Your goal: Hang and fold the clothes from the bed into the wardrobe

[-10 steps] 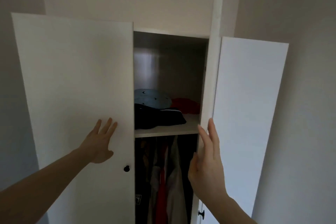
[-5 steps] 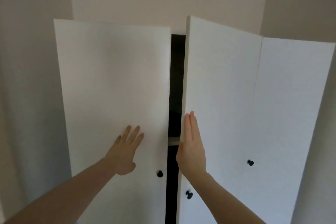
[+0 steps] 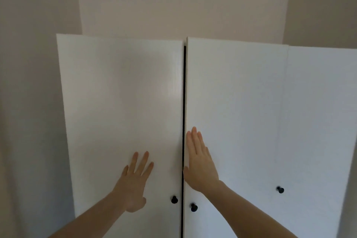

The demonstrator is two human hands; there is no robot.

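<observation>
Pressing flat, left hand (image 3: 135,181) and right hand (image 3: 201,162) hide wardrobe (image 3: 123,102) contents behind nearly closed doors

I see two bare forearms entering from the bottom edge, with no sleeve showing on either. My left hand (image 3: 135,181) and right hand (image 3: 200,162) are bare too, with short, plain fingernails.

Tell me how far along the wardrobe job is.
Looks nearly finished: no clothes show. In hand: the left hand presses flat on the left door, the right hand on the middle door. Left: a thin dark gap between them remains to close. The bed is out of view.
</observation>
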